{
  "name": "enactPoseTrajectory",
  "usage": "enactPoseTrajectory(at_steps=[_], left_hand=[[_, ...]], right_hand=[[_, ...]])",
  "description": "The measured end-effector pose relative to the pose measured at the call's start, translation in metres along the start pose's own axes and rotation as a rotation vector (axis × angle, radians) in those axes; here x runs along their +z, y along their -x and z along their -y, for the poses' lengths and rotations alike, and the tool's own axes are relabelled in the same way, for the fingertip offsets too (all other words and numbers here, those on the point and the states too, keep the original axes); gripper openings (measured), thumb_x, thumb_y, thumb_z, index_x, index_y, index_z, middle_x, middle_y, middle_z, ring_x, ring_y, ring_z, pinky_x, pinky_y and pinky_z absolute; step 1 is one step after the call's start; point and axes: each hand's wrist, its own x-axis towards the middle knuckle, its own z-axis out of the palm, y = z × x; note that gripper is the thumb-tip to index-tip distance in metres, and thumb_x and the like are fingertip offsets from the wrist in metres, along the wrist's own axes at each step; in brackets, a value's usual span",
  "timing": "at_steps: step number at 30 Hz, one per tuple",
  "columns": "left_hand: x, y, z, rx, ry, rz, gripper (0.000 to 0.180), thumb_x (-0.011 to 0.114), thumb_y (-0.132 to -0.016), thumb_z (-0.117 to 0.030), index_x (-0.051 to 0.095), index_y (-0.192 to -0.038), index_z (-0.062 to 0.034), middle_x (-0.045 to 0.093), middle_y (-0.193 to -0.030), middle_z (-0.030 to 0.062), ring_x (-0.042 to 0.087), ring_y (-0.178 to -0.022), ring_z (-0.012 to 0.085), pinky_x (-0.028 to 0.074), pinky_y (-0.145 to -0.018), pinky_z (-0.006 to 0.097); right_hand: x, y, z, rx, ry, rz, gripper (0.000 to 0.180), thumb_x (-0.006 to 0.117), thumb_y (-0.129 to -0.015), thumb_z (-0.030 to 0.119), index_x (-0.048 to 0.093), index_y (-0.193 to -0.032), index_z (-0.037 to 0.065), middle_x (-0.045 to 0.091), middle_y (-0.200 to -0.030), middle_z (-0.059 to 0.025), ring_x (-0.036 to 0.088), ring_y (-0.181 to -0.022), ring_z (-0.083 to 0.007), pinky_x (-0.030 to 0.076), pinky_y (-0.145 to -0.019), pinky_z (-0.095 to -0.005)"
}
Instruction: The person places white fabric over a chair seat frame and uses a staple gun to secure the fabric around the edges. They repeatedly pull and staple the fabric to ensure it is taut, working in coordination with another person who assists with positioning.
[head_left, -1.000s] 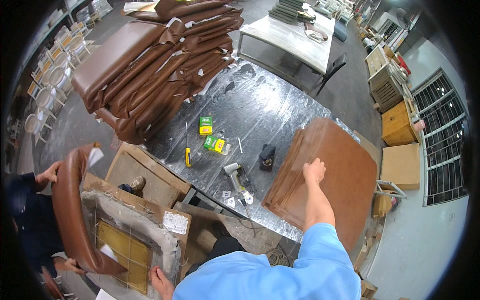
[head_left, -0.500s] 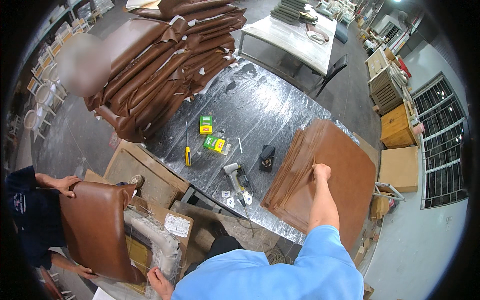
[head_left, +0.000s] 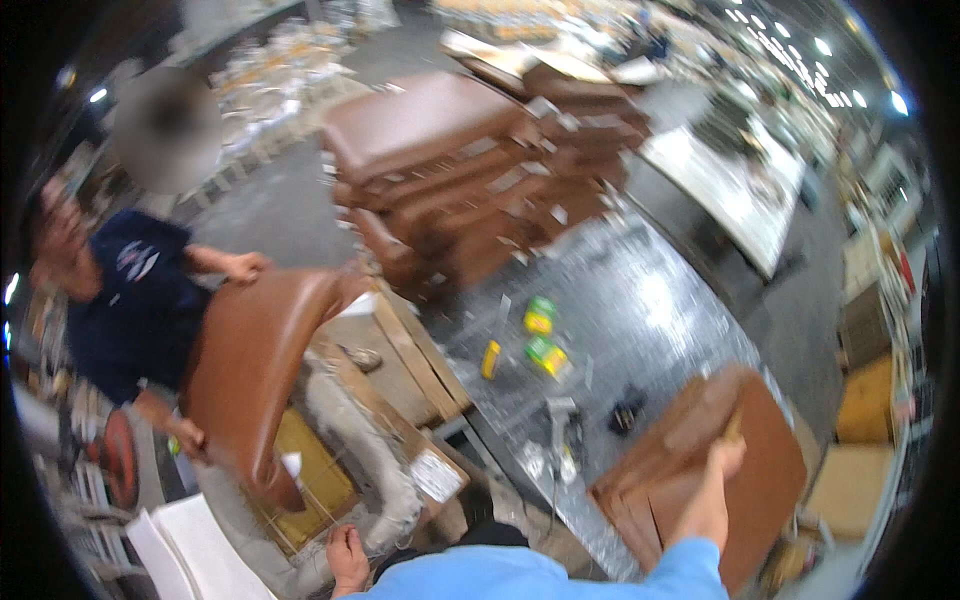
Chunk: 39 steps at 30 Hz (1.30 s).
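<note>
My right hand (head_left: 730,457) is closed on the edge of a brown leather sheet (head_left: 770,480) at the top of a stack on the table's near right. Part of that sheet looks bent up beside my fingers; blur hides the exact grip. Low in the view, my left hand (head_left: 347,560) hangs with loosely curled fingers and no visible object in them. It is next to a grey padded frame (head_left: 385,480) with a yellowish board inside. A co-worker at the left holds a brown leather-covered cushion (head_left: 250,370) by two edges, tilted over this frame.
A tall pile of brown leather covers (head_left: 450,170) fills the table's far left. On the shiny table (head_left: 640,290) lie a yellow-handled screwdriver (head_left: 490,360), green-yellow boxes (head_left: 545,355), a staple gun (head_left: 562,430) and a small black object (head_left: 628,410). White sheets (head_left: 200,545) lie lower left.
The view has swung left and up, blurring the picture. The co-worker's cushion now stands more tilted over the frame. My right hand stays on the leather stack.
</note>
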Motion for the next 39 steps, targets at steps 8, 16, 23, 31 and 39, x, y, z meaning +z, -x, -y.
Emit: enactPoseTrajectory(at_steps=[8,16,23,31,39], left_hand=[[0.001,0.026,0.035,0.050,0.053,-0.176,0.019,0.066,-0.103,-0.020,0.072,-0.112,-0.0035,0.071,-0.105,0.0204,0.067,-0.103,0.0440,0.054,-0.091,0.053],[-0.020,0.038,0.052,0.136,0.173,-0.244,0.020,0.071,-0.099,-0.017,0.073,-0.114,-0.0028,0.073,-0.110,0.0224,0.068,-0.108,0.0449,0.054,-0.096,0.053],[-0.042,0.055,0.039,0.404,0.137,-0.203,0.024,0.077,-0.094,-0.015,0.073,-0.117,-0.0071,0.068,-0.122,0.0146,0.064,-0.117,0.0389,0.049,-0.103,0.051],[-0.015,0.042,-0.011,0.590,0.328,-0.073,0.045,0.081,-0.094,-0.020,0.067,-0.135,-0.0063,0.064,-0.135,0.0191,0.062,-0.127,0.0414,0.047,-0.110,0.053],[0.012,0.062,0.017,0.502,0.148,0.075,0.072,0.084,-0.091,-0.025,0.053,-0.153,-0.0040,0.048,-0.158,0.0264,0.056,-0.140,0.0478,0.049,-0.112,0.057]], right_hand=[[-0.071,-0.011,0.013,-0.091,-0.159,-0.222,0.048,0.045,-0.115,0.047,0.070,-0.134,0.010,0.075,-0.135,-0.0191,0.069,-0.122,-0.0459,0.054,-0.098,-0.0565],[-0.154,0.047,-0.016,-0.236,-0.362,-0.513,0.044,0.062,-0.101,0.040,0.084,-0.102,0.002,0.081,-0.105,-0.0262,0.077,-0.098,-0.0470,0.060,-0.084,-0.0576],[-0.249,0.084,-0.021,-0.588,-0.565,-0.648,0.038,0.077,-0.101,0.033,0.082,-0.107,-0.003,0.081,-0.103,-0.0256,0.076,-0.092,-0.0440,0.060,-0.083,-0.0531],[-0.386,0.161,0.026,-1.161,-0.728,-0.140,0.033,0.078,-0.107,0.029,0.080,-0.108,-0.004,0.079,-0.100,-0.0169,0.071,-0.089,-0.0254,0.058,-0.081,-0.0380],[-0.393,0.230,0.083,-1.425,-0.843,-0.122,0.026,0.079,-0.107,0.021,0.080,-0.107,-0.005,0.080,-0.099,-0.0134,0.071,-0.088,-0.0210,0.058,-0.083,-0.0357]])
